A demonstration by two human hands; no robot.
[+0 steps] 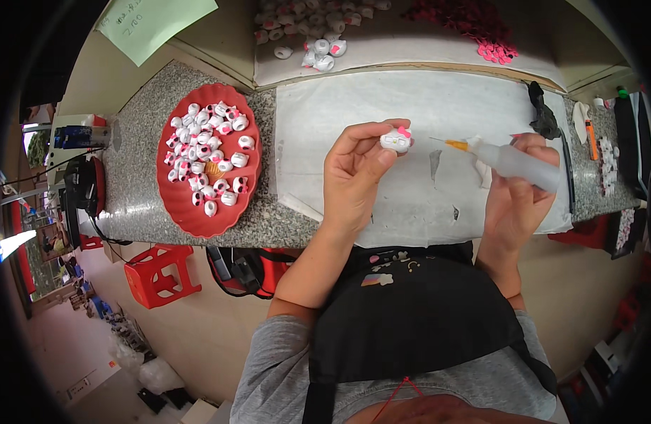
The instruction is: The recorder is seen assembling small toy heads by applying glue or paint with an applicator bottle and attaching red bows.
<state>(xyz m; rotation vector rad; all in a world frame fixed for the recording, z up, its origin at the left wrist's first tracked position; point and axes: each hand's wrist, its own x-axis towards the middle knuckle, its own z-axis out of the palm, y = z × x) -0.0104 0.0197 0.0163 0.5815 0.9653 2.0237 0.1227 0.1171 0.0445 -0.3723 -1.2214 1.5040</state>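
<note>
Over the white-covered bench, my left hand pinches a small white figurine head with a pink bow on top, between thumb and fingers. My right hand is wrapped round a translucent squeeze bottle lying nearly level. Its thin needle tip, on an orange base, points left at the head, with a gap between them. To my left, a red scalloped tray bears many similar white heads, several with pink parts.
A shelf behind the bench holds a heap of white heads and a pile of pink pieces. A black crumpled cloth and an orange-handled tool lie at the right. A red stool stands below left.
</note>
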